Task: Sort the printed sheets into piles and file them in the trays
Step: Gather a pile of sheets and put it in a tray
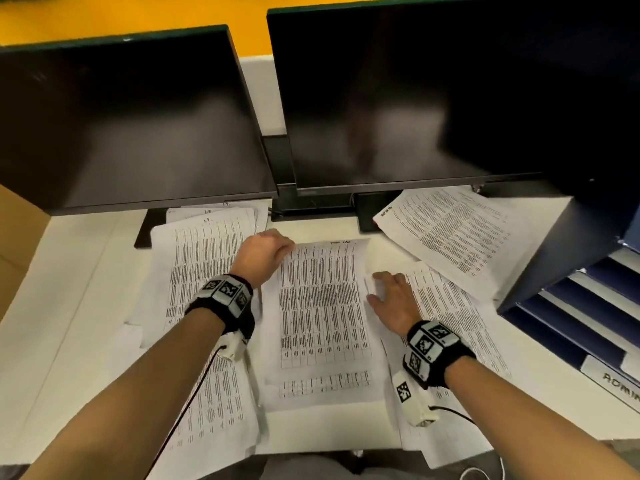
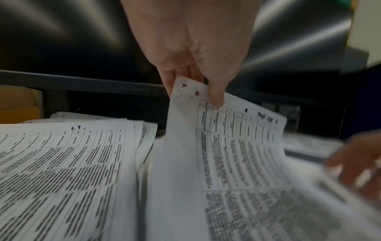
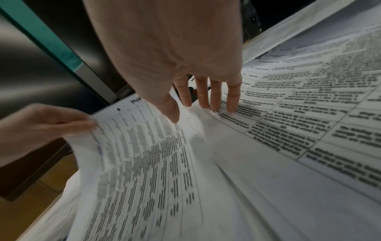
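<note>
A printed table sheet (image 1: 322,306) lies in the middle of the desk, on top of other sheets. My left hand (image 1: 277,249) pinches its far left corner between thumb and fingers, and in the left wrist view the left hand (image 2: 195,94) has that corner of the sheet (image 2: 226,146) lifted and curled. My right hand (image 1: 375,289) is spread with straight fingers, and in the right wrist view the right hand (image 3: 206,107) touches the left edge of the right pile (image 3: 299,114) with its fingertips. A left pile (image 1: 197,271) lies beside my left wrist. Blue stacked trays (image 1: 588,306) stand at the right.
Two dark monitors (image 1: 138,116) (image 1: 433,98) stand close behind the papers. Another printed sheet (image 1: 446,230) lies slanted at the back right, partly on the tray unit's dark top (image 1: 561,244). A brown box (image 1: 17,237) is at the left edge. Cables hang from both wrists.
</note>
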`<state>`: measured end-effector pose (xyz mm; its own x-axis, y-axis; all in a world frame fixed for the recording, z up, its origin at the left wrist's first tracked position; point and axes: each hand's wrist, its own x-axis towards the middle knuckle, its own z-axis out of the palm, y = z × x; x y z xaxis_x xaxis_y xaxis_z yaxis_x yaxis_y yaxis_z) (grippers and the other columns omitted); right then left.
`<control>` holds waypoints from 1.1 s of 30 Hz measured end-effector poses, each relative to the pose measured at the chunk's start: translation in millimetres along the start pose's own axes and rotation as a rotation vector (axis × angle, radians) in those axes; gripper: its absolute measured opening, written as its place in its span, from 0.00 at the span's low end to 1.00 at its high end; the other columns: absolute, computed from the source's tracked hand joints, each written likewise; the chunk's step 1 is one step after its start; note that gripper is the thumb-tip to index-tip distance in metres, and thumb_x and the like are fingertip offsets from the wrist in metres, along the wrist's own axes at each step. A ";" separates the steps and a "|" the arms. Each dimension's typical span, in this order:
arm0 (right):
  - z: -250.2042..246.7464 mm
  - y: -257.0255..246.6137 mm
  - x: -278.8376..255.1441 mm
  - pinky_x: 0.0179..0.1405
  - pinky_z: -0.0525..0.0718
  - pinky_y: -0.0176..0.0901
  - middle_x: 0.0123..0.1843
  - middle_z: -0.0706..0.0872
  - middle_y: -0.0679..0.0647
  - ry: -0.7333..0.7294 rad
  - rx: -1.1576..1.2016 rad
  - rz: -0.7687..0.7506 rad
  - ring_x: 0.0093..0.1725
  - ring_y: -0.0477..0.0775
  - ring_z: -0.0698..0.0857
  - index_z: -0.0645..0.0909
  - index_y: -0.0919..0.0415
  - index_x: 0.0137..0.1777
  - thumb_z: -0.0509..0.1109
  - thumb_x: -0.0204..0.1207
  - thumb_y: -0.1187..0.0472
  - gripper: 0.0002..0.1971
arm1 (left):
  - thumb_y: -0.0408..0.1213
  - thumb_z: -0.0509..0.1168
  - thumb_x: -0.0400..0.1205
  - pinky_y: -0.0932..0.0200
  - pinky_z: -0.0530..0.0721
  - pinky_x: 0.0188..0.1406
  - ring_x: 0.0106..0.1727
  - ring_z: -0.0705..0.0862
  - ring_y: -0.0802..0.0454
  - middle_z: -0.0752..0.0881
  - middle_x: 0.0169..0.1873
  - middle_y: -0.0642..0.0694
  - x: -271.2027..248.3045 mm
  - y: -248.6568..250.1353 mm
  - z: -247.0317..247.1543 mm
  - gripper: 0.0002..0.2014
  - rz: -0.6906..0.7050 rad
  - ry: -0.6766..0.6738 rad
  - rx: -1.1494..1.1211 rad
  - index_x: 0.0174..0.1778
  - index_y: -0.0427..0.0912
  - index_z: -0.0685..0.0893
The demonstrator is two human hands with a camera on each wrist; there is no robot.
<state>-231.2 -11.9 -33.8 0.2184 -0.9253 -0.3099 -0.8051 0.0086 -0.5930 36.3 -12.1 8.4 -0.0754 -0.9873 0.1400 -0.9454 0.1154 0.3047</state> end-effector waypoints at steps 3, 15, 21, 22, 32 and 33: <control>1.3 1.4 2.9 0.72 0.68 0.54 0.76 0.66 0.60 -0.057 0.035 0.028 0.74 0.59 0.66 0.57 0.57 0.79 0.67 0.77 0.54 0.33 | 0.39 0.63 0.83 0.60 0.79 0.56 0.50 0.85 0.52 0.88 0.50 0.48 1.7 -0.5 -33.9 0.11 -0.107 -0.021 -0.287 0.54 0.39 0.87; -26.8 -6.9 -7.8 0.51 0.82 0.45 0.62 0.83 0.59 -0.228 0.528 0.180 0.58 0.58 0.83 0.76 0.63 0.66 0.60 0.77 0.68 0.18 | 0.42 0.57 0.86 0.66 0.77 0.31 0.40 0.79 0.52 0.83 0.40 0.48 14.5 -15.7 -44.0 0.13 -0.371 -0.192 -0.709 0.47 0.40 0.86; -65.3 64.1 -27.4 0.64 0.77 0.51 0.67 0.79 0.65 -0.017 -0.041 0.533 0.63 0.65 0.78 0.72 0.66 0.68 0.63 0.74 0.59 0.22 | 0.26 0.57 0.80 0.44 0.73 0.69 0.69 0.73 0.40 0.75 0.68 0.40 2.6 -23.5 28.9 0.23 -0.298 -0.456 -0.057 0.71 0.44 0.73; -70.1 74.5 -31.1 0.63 0.77 0.53 0.66 0.79 0.66 0.008 -0.069 0.560 0.62 0.66 0.79 0.72 0.66 0.68 0.63 0.73 0.59 0.23 | 0.30 0.60 0.80 0.43 0.73 0.69 0.69 0.73 0.40 0.74 0.69 0.41 1.3 -22.0 33.8 0.23 -0.299 -0.476 -0.014 0.72 0.45 0.71; -57.4 74.9 -41.7 0.67 0.69 0.63 0.74 0.64 0.67 0.241 -0.543 0.442 0.72 0.67 0.66 0.49 0.57 0.79 0.66 0.73 0.57 0.38 | 0.33 0.66 0.76 0.44 0.76 0.64 0.61 0.79 0.45 0.79 0.60 0.45 3.9 -25.2 33.3 0.21 -0.349 -0.419 0.014 0.66 0.46 0.73; -52.0 67.6 -39.9 0.68 0.69 0.63 0.75 0.63 0.66 0.247 -0.584 0.386 0.73 0.65 0.65 0.49 0.56 0.79 0.65 0.74 0.55 0.38 | 0.36 0.69 0.76 0.47 0.77 0.62 0.58 0.80 0.46 0.80 0.56 0.47 3.9 -25.4 31.8 0.20 -0.338 -0.416 0.014 0.63 0.46 0.74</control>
<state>-323.1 5.9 -22.8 -0.2141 -0.9563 -0.1993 -0.9768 0.2108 0.0377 50.0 -22.3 -28.7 0.1176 -0.9295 -0.3496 -0.9428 -0.2151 0.2548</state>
